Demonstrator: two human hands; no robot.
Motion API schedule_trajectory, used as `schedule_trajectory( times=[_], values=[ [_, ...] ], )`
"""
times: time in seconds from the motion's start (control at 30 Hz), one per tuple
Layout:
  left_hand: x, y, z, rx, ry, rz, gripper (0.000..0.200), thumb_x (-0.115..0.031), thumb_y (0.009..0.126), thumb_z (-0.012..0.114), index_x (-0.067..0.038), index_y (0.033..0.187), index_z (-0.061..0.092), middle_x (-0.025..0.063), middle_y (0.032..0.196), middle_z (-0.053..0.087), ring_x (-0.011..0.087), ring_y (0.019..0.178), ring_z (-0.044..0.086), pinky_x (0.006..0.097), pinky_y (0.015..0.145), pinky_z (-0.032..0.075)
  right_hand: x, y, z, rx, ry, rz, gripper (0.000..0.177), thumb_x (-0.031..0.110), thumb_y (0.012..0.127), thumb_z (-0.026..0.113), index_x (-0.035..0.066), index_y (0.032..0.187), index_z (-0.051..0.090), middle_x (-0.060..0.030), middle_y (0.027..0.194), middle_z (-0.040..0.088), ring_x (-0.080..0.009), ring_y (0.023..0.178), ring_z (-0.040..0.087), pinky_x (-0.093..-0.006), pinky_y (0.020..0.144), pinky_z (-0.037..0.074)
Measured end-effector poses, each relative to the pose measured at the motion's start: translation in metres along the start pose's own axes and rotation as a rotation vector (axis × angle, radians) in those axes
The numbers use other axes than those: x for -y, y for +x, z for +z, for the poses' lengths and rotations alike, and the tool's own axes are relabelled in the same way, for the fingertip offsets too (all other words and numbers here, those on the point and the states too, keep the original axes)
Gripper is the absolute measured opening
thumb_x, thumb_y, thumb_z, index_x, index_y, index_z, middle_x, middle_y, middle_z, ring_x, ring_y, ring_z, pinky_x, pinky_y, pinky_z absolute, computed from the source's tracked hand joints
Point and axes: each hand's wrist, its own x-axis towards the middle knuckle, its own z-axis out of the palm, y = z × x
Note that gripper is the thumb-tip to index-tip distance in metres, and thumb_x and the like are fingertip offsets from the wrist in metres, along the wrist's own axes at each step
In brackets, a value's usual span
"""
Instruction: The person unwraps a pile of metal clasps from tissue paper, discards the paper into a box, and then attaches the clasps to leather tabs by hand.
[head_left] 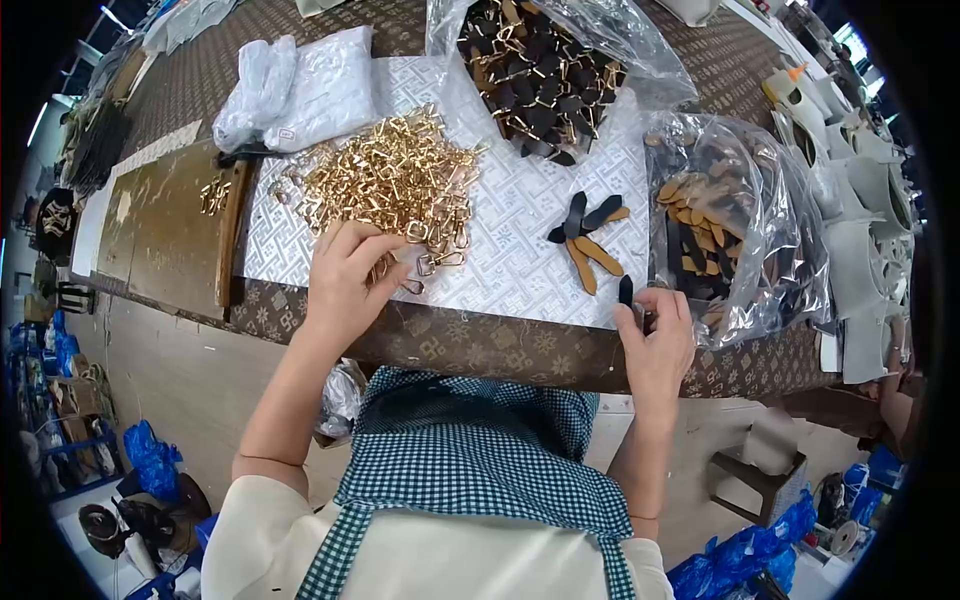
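Note:
My left hand [345,280] is at the near edge of a heap of gold snap hooks [390,180], its fingers curled. Gold metal shows between thumb and forefinger, apparently a snap hook [381,268]; the fingers partly hide it. A few loose hooks lie just right of the fingertips. In my right hand [660,335], near the table's front edge, thumb and fingers close on the lower end of a black leather tab [626,290], which points upward. Above that hand, several leather tabs [584,250], black on one side and tan on the other, lie loosely together.
A clear bag [740,230] of leather tabs stands right of my right hand. Farther back is an open bag [545,80] of black tabs with gold hooks. White plastic packs [320,90] lie at back left, beside a wooden board [165,225]. Pale pieces [865,220] line the right edge.

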Motion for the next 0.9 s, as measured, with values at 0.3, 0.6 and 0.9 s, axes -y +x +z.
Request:
schedule_trajectory(
  times=[0.3, 0.6, 0.9],
  values=[
    [-0.002, -0.002, 0.011, 0.098, -0.045, 0.058, 0.02, -0.016, 0.073, 0.078, -0.009, 0.089, 0.068, 0.0062, 0.094, 0.059, 0.0274, 0.091, 0.057, 0.039, 0.08, 0.045, -0.007, 0.007, 0.0, 0.066, 0.041, -0.034, 0.019, 0.008, 0.076, 0.075, -0.002, 0.086, 0.062, -0.0074, 0.08, 0.06, -0.0172, 0.069, 0.057, -0.0307, 0.065, 0.047],
    [0.006, -0.021, -0.009, 0.105, -0.026, -0.023, 0.028, -0.013, 0.074, 0.076, -0.01, 0.1, 0.068, 0.0066, 0.097, 0.058, 0.0279, 0.093, 0.057, 0.0404, 0.083, 0.045, 0.011, 0.0, 0.015, -0.072, 0.28, -0.021, 0.018, -0.002, 0.077, 0.069, 0.001, 0.093, 0.062, -0.0062, 0.08, 0.058, -0.0175, 0.07, 0.052, -0.0301, 0.068, 0.047],
    [-0.012, 0.005, 0.003, 0.089, -0.299, -0.217, 0.017, -0.007, 0.08, 0.073, -0.005, 0.094, 0.063, 0.0067, 0.09, 0.063, 0.0219, 0.084, 0.063, 0.0338, 0.074, 0.05, 0.055, -0.008, 0.048, 0.226, 0.65, -0.203, 0.009, -0.001, 0.093, 0.06, -0.001, 0.102, 0.059, -0.0052, 0.087, 0.069, -0.0077, 0.078, 0.062, -0.0222, 0.069, 0.049]
  ],
)
